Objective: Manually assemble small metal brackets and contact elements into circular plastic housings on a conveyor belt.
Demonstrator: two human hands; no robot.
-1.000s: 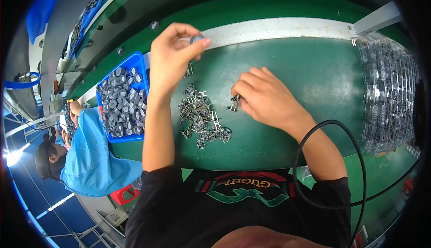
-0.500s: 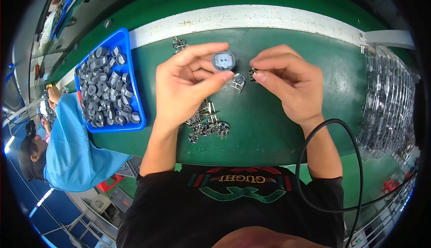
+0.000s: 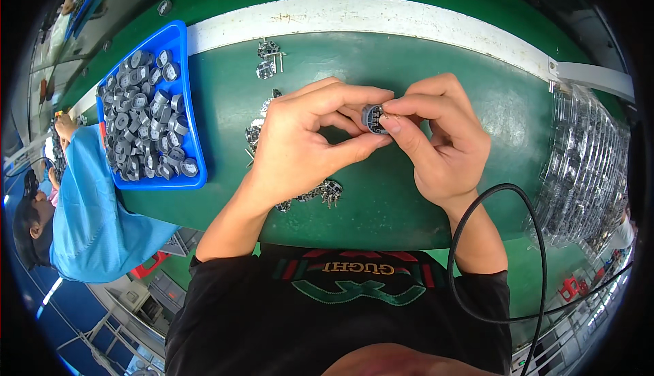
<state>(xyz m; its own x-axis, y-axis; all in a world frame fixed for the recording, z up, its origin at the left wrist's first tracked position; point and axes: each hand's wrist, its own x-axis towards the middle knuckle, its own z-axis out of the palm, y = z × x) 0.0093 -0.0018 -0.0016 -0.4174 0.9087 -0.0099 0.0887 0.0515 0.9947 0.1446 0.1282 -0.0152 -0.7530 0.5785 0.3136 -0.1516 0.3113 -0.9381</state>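
In front of me, my left hand [image 3: 300, 134] is closed, its fingertips gripping a small round grey plastic housing [image 3: 368, 113]. That housing has been turned so its open side faces right. My right hand [image 3: 446, 131] pinches a small metal contact part [image 3: 377, 121] between thumb and forefinger, right at the housing's open side. How far the part sits inside cannot be made out. Loose metal contact parts [image 3: 266, 69] lie beyond my left hand, and more metal parts [image 3: 332, 193] show below its wrist, partly covered by the hand and forearm.
A blue tray [image 3: 199, 144] at the left holds many grey housings [image 3: 139, 114]. Stacked clear plastic trays [image 3: 582, 165] stand at the right. A white rail [image 3: 381, 16] borders the green table [image 3: 381, 219] at the far side. A black cable [image 3: 543, 253] loops by my right forearm. Someone in blue [image 3: 95, 206] sits at the left.
The two hands have come together. My left hand moved right and turned the housing from face-up to sideways, and the contact part in my right hand now meets its open side.
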